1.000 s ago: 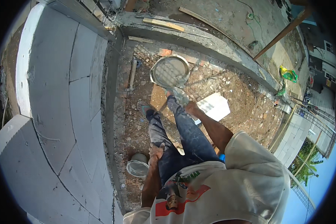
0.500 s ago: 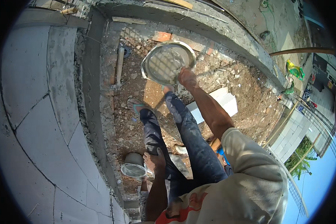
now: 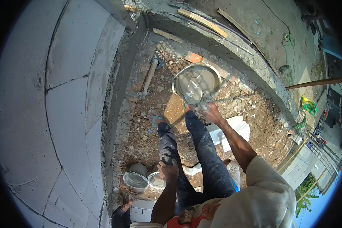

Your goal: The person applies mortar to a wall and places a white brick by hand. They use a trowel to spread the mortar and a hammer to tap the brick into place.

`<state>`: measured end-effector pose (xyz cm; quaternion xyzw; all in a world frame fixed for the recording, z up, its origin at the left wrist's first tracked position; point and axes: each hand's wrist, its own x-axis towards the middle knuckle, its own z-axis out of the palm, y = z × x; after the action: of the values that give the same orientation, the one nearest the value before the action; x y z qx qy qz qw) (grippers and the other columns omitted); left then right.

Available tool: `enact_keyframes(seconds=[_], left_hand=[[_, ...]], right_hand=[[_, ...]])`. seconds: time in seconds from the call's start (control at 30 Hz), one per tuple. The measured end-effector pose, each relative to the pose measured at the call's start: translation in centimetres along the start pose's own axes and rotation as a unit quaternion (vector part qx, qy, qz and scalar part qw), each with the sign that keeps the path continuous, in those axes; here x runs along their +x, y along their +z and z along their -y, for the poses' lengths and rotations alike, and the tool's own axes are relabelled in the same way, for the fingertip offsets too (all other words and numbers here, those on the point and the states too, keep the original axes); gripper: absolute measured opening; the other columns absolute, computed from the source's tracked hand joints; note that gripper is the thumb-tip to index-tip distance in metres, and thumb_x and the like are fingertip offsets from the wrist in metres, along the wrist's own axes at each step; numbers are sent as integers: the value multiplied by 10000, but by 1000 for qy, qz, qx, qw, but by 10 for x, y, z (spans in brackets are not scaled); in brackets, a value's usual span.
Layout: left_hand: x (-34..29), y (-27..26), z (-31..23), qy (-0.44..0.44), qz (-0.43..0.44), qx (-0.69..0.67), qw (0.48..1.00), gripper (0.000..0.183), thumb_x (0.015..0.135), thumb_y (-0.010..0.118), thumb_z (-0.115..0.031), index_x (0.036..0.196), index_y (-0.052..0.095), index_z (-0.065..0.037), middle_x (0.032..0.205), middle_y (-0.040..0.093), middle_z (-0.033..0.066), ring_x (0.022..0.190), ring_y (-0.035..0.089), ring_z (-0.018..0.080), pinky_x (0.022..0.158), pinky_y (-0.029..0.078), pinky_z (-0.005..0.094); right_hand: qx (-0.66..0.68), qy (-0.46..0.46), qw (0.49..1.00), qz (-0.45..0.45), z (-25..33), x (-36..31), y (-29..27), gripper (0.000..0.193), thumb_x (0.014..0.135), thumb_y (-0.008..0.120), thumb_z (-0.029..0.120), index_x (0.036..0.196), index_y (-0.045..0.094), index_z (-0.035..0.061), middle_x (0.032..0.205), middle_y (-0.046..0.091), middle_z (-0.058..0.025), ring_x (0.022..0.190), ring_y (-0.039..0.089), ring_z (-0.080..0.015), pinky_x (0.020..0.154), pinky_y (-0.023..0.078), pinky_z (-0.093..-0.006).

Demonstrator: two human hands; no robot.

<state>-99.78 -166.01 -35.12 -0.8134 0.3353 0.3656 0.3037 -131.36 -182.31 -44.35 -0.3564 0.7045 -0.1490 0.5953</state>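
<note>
A round basin [image 3: 176,91] of wet grey mortar [image 3: 190,81] stands on the rubble just beyond my feet. At its near right rim is my right hand [image 3: 210,111], smeared grey, with its fingers closed. A grey, mortar-coated shape lies against the fingers; I cannot make out whether it is a tool or a lump of mortar. My left hand [image 3: 168,170] is at my left knee, its fingers curled on the dark trouser leg [image 3: 167,146]. Two buckets [image 3: 136,178] with pale, wet-looking rims lie or stand beside that leg.
A block wall [image 3: 72,114] rises close on the left. A low concrete beam [image 3: 250,64] curves past the basin, with wood strips [image 3: 203,22] on it. White blocks [image 3: 235,133] lie right of my legs. Another person's foot [image 3: 128,198] shows at the lower left.
My view has turned, so the scene sits farther right. My right hand has drawn back from inside the basin to its near rim. The left hand stays at the knee.
</note>
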Motion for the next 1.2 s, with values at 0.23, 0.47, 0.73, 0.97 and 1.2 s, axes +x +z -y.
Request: enact_keyframes(seconds=[0.23,0.47,0.73,0.97,1.2], left_hand=[[1,17,24,26,-24,-26,999,825,897,749,-574,1432,537,17,1418,570,256,1317,597,421,1106,492,502],[27,7,-3,1,-13,-36,999,850,873,746,-620,1424,555,-2,1395,597,232,1299,619,394,1088,505,494],[37,-10,-29,17,-24,-37,999,843,873,744,-622,1420,560,-7,1389,602,232,1298,622,391,1080,512,494],[37,12,-24,12,-21,-40,999,838,873,741,-624,1416,564,-11,1384,606,232,1298,625,388,1073,518,495],[29,57,9,44,-78,-20,996,833,873,739,-626,1412,568,-15,1379,610,232,1297,627,385,1066,523,495]], right_hand=[[126,-270,951,86,230,-62,36,343,1073,551,158,1362,587,-24,887,597,-2,742,543,-78,651,463,-284],[60,-516,851,-79,455,-90,56,418,1022,619,86,1382,553,-115,1080,668,-223,914,676,-328,823,559,-423],[-156,-551,737,-359,545,-61,42,364,952,686,22,1270,558,-98,1009,572,-216,870,654,-425,787,554,-501],[-285,-566,733,-247,449,-124,63,392,812,754,13,1176,614,-28,1027,594,-177,868,679,-403,726,583,-485],[-247,-459,816,-249,286,-105,37,432,890,756,135,1275,650,-29,1241,680,-241,1066,705,-471,880,598,-518]])
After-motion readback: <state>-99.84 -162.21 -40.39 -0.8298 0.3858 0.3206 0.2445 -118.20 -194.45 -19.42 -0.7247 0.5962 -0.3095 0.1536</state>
